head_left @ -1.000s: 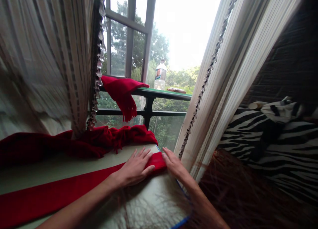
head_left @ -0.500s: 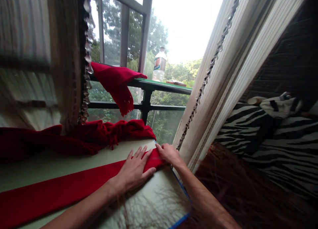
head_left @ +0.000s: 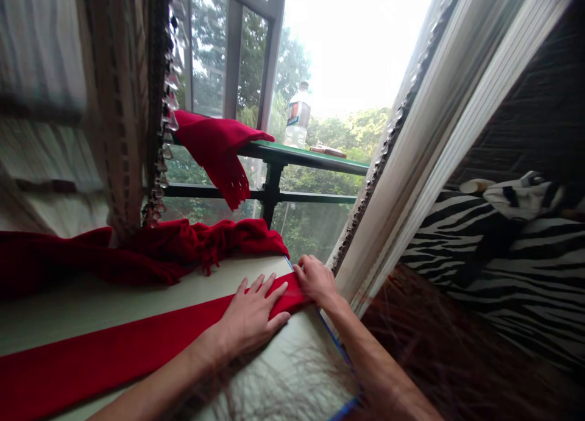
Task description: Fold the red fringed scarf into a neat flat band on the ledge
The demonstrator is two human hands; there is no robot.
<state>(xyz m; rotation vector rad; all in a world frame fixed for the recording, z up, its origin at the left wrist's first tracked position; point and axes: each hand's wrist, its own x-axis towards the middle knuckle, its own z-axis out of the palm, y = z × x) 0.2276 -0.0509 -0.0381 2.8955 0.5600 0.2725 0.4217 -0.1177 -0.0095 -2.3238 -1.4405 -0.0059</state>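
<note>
A long red scarf [head_left: 137,332], folded into a narrow flat band, stretches over the pale tabletop [head_left: 320,348] from the left edge of the view to the table's right edge. My left hand [head_left: 253,314] lies flat on it, fingers spread, close to its right end. At that end my right hand [head_left: 316,281] has its fingers curled over the scarf by the table corner; the fingertips are partly hidden. Behind the band, a second red scarf [head_left: 237,235] with fringe lies bunched along the far edge of the table.
Another fringed red cloth [head_left: 214,150] hangs over the green railing [head_left: 320,159], where a plastic bottle [head_left: 298,116] and a small flat brown object [head_left: 328,151] rest. Striped curtains with beaded trim [head_left: 411,159] flank the window. Zebra-striped fabric [head_left: 484,256] is at the right.
The right hand's fingers have drawn in and curled more at the scarf's end. My left hand stays flat on the scarf. The view has shifted slightly, and the right curtain has swung a little.
</note>
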